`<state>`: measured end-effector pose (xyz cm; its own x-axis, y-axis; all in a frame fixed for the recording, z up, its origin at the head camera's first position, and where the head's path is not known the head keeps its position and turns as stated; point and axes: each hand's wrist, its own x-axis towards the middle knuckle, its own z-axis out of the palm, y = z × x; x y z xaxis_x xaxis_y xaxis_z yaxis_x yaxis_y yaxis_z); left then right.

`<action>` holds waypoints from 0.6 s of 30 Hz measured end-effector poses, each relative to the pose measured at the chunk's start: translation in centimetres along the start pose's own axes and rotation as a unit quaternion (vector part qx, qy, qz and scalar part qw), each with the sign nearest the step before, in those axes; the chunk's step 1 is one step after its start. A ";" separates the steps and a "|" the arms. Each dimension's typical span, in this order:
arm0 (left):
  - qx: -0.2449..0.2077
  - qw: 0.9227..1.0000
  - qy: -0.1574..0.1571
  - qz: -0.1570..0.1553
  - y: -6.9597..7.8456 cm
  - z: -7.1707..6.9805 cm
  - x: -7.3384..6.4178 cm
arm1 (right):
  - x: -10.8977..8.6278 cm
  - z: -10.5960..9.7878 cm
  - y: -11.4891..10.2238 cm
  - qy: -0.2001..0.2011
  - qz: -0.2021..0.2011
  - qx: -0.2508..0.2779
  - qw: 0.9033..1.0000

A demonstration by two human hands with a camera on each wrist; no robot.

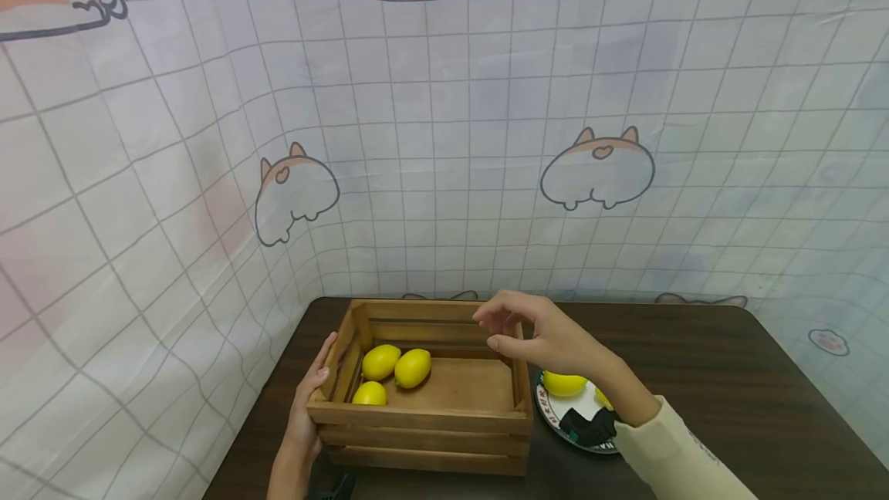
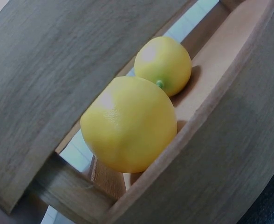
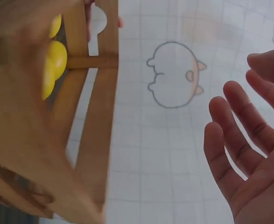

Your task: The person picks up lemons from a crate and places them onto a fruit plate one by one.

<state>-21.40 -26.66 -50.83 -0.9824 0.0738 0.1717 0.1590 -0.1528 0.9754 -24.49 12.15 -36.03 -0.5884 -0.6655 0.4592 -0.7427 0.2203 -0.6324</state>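
A slatted wooden crate [image 1: 424, 413] stands at the table's left, with three yellow lemons [image 1: 413, 369] gathered in its left half. Along the crate's outer left end lies my left hand [image 1: 305, 407], its fingers stretched against the wood. Two of the lemons [image 2: 130, 123] show through a gap between slats in the left wrist view. My right hand [image 1: 528, 330] hovers over the crate's right end, holding nothing. Its fingers [image 3: 256, 128] are spread and slightly bent in the right wrist view, apart from the crate's rim [image 3: 106, 116].
Right of the crate, a patterned plate [image 1: 549, 411] bears more lemons [image 1: 564, 384], partly hidden by my right forearm. A black device [image 1: 590, 429] below that wrist overlaps the plate. The dark wooden table [image 1: 736, 400] extends rightward. A gridded curtain [image 1: 458, 137] hangs behind and to the left.
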 end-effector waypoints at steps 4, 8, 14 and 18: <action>-0.004 1.000 -0.003 0.004 0.0 0.0 0.0 | 2.0 -0.2 -0.5 -0.025 0.013 0.002 1.000; -0.007 1.000 -0.007 0.002 -0.1 0.0 0.0 | 3.8 -0.1 -0.5 -0.045 0.035 0.007 0.998; 0.002 1.000 0.006 -0.012 -0.2 0.0 -0.1 | 6.3 0.5 0.2 -0.076 0.047 0.009 0.996; 0.002 1.000 0.009 -0.010 -0.1 0.0 0.1 | 8.1 1.0 0.7 -0.095 0.049 0.014 0.994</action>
<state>-21.54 -26.67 -50.90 -0.9869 0.0589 0.1499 0.1399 -0.1483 0.9790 -29.45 6.19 -33.39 -0.5845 -0.7651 0.2702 -0.6736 0.2719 -0.6873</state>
